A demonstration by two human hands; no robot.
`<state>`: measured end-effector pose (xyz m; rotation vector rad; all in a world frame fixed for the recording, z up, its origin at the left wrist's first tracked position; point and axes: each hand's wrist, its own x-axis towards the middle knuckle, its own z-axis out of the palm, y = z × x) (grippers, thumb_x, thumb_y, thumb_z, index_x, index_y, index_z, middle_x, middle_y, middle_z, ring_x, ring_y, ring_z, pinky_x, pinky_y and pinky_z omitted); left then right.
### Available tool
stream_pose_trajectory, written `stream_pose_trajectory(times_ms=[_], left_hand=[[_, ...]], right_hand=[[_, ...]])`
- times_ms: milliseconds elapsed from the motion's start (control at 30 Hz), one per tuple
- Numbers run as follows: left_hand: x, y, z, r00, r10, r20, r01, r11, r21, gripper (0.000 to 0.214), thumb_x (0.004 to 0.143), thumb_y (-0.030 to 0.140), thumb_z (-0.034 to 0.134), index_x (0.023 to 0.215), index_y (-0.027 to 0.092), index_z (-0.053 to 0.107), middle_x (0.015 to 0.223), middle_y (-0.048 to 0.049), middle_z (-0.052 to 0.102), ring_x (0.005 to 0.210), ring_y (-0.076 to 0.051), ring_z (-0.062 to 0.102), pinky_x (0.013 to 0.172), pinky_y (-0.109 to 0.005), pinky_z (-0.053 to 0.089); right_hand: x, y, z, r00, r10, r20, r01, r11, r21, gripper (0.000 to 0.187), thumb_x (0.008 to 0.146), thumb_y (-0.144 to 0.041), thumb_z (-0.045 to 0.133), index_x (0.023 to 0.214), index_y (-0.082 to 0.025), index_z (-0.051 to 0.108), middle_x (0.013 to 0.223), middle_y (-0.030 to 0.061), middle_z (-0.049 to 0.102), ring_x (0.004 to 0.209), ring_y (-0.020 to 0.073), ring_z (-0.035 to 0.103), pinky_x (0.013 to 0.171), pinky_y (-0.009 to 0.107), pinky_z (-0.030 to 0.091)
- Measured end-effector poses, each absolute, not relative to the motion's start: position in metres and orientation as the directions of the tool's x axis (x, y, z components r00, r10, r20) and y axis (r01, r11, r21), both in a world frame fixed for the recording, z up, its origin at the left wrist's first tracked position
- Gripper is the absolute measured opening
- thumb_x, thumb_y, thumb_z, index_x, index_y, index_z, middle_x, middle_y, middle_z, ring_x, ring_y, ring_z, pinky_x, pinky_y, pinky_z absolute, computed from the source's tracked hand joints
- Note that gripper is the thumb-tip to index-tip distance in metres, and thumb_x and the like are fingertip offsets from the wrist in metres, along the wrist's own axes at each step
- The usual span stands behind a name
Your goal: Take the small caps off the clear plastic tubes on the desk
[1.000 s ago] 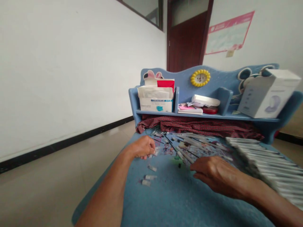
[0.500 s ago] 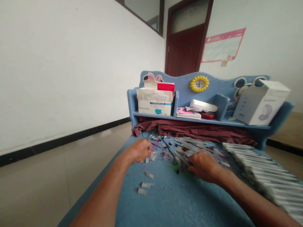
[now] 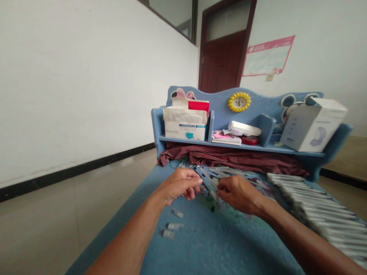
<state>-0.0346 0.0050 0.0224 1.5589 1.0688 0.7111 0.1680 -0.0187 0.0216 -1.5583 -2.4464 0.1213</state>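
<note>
My left hand point(image 3: 183, 185) hovers over the left side of a loose pile, fingers curled and thumb and forefinger pressed together; anything in the pinch is too small to make out. Facing it, my right hand point(image 3: 237, 194) is closed over the near part of the pile, its fingertips by thin clear tubes point(image 3: 210, 183). What it grips is hidden. The pile mixes clear plastic tubes, thin dark sticks and small black pieces. Nearer me on the left lie three short clear plastic caps point(image 3: 175, 226).
Many slim clear tubes with dark cores are stacked in a row point(image 3: 323, 214) at the right. Checked red cloth point(image 3: 229, 157) lies under the blue shelf point(image 3: 183, 142), which holds a mask box point(image 3: 185, 128), papers and a white box point(image 3: 314, 124). The blue tabletop point(image 3: 200, 248) ends at the left.
My left hand has moved right, away from the small clear caps and towards my right hand. My right hand has shifted slightly left and up. The view has turned a little.
</note>
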Motion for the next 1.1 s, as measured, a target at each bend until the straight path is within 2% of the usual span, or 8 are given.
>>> stream_pose_trajectory(times_ms=[100, 200, 400, 467, 600, 700, 900, 1100], left_hand=[[-0.024, 0.0, 0.021, 0.447, 0.892, -0.062, 0.05, 0.045, 0.998, 0.028, 0.068, 0.037, 0.061, 0.081, 0.012, 0.059, 0.069, -0.0044, 0.063, 0.049, -0.01, 0.057, 0.042, -0.019, 0.04], [-0.023, 0.004, 0.018, 0.361, 0.932, -0.034, -0.118, 0.082, 0.99, 0.023, 0.066, 0.031, 0.065, 0.075, 0.01, 0.059, 0.06, -0.003, 0.061, 0.045, -0.009, 0.055, 0.04, -0.018, 0.039], [-0.035, 0.017, 0.018, 0.158, 0.987, 0.007, -0.271, 0.037, 0.962, 0.016, 0.069, 0.024, 0.063, 0.07, 0.01, 0.056, 0.058, -0.0035, 0.061, 0.042, -0.008, 0.053, 0.038, -0.017, 0.041], [-0.038, 0.019, 0.02, 0.059, 0.998, -0.01, -0.301, 0.028, 0.953, 0.015, 0.071, 0.024, 0.062, 0.069, 0.011, 0.054, 0.054, -0.0018, 0.059, 0.041, -0.008, 0.053, 0.037, -0.017, 0.041], [-0.042, 0.019, 0.024, -0.042, 0.998, -0.043, -0.353, 0.025, 0.935, 0.015, 0.074, 0.023, 0.058, 0.069, 0.012, 0.051, 0.054, -0.0025, 0.06, 0.044, -0.011, 0.057, 0.036, -0.018, 0.042], [-0.043, 0.018, 0.026, -0.054, 0.998, -0.046, -0.399, 0.02, 0.917, 0.014, 0.076, 0.024, 0.056, 0.071, 0.012, 0.05, 0.056, -0.0033, 0.062, 0.045, -0.011, 0.058, 0.036, -0.018, 0.042], [-0.046, 0.019, 0.027, -0.076, 0.997, -0.029, -0.481, -0.011, 0.877, 0.013, 0.079, 0.02, 0.053, 0.07, 0.012, 0.05, 0.058, -0.0049, 0.064, 0.048, -0.013, 0.06, 0.039, -0.019, 0.044], [-0.047, 0.02, 0.025, -0.072, 0.997, -0.012, -0.515, -0.027, 0.857, 0.008, 0.076, 0.011, 0.054, 0.069, 0.01, 0.052, 0.059, -0.007, 0.065, 0.052, -0.013, 0.062, 0.045, -0.02, 0.048]], right_hand=[[0.151, -0.016, 0.034, -0.466, 0.859, 0.21, 0.83, 0.507, -0.233, 0.024, 0.075, -0.027, 0.043, 0.065, -0.017, 0.063, 0.056, 0.0004, 0.057, 0.049, 0.0079, 0.044, 0.047, 0.021, 0.022], [0.137, -0.007, 0.041, -0.51, 0.824, 0.247, 0.784, 0.564, -0.26, 0.026, 0.076, -0.026, 0.043, 0.063, -0.015, 0.063, 0.053, -0.0008, 0.053, 0.047, 0.0065, 0.039, 0.046, 0.021, 0.021], [0.138, 0.024, 0.039, -0.486, 0.852, 0.196, 0.718, 0.517, -0.466, 0.04, 0.08, -0.041, 0.041, 0.061, -0.011, 0.06, 0.046, -0.0007, 0.051, 0.043, 0.0064, 0.041, 0.045, 0.018, 0.025], [0.141, 0.034, 0.032, -0.443, 0.88, 0.173, 0.762, 0.471, -0.444, 0.039, 0.082, -0.037, 0.038, 0.065, -0.011, 0.062, 0.049, 0.0014, 0.056, 0.046, 0.0078, 0.047, 0.047, 0.019, 0.03], [0.137, 0.045, 0.016, -0.387, 0.919, 0.072, 0.901, 0.394, -0.182, 0.025, 0.075, -0.032, 0.048, 0.074, -0.015, 0.066, 0.073, 0.0065, 0.066, 0.068, 0.0139, 0.059, 0.058, 0.02, 0.037], [0.128, 0.045, 0.006, -0.344, 0.938, -0.038, 0.937, 0.339, -0.086, 0.023, 0.069, -0.032, 0.053, 0.08, -0.016, 0.067, 0.083, 0.0095, 0.067, 0.078, 0.0193, 0.062, 0.064, 0.024, 0.042], [0.115, 0.05, -0.002, -0.286, 0.955, -0.083, 0.954, 0.276, -0.118, 0.023, 0.063, -0.023, 0.057, 0.081, -0.012, 0.066, 0.081, 0.0139, 0.067, 0.081, 0.0252, 0.062, 0.067, 0.032, 0.047], [0.115, 0.062, -0.007, -0.265, 0.956, -0.126, 0.925, 0.215, -0.312, 0.01, 0.054, -0.011, 0.056, 0.059, -0.01, 0.064, 0.048, 0.0081, 0.06, 0.053, 0.0193, 0.06, 0.05, 0.026, 0.044]])
